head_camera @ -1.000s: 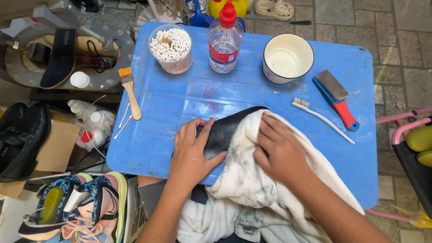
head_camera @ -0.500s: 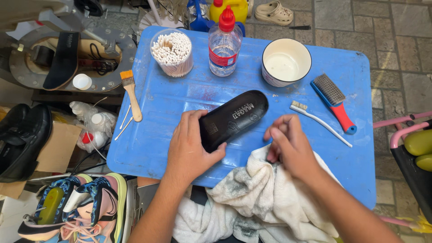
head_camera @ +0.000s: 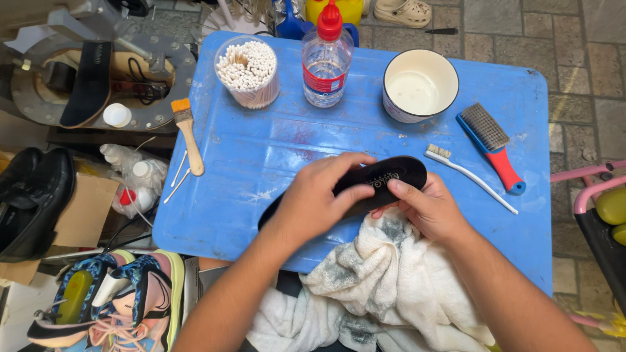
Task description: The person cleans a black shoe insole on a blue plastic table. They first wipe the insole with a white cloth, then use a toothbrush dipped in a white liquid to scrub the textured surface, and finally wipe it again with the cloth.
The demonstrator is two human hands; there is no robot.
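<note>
my left hand (head_camera: 317,199) lies palm down over the middle of the black insole (head_camera: 390,177), fingers curled round its far edge, gripping it. my right hand (head_camera: 427,208) pinches the same insole from its near side, thumb on top. both forearms come in from the bottom edge. the insole's middle is hidden under my left hand, and its heel end barely shows. it is dark, flat and long, angled above the blue table (head_camera: 261,150), with the stained white towel (head_camera: 378,280) just under my right wrist.
</note>
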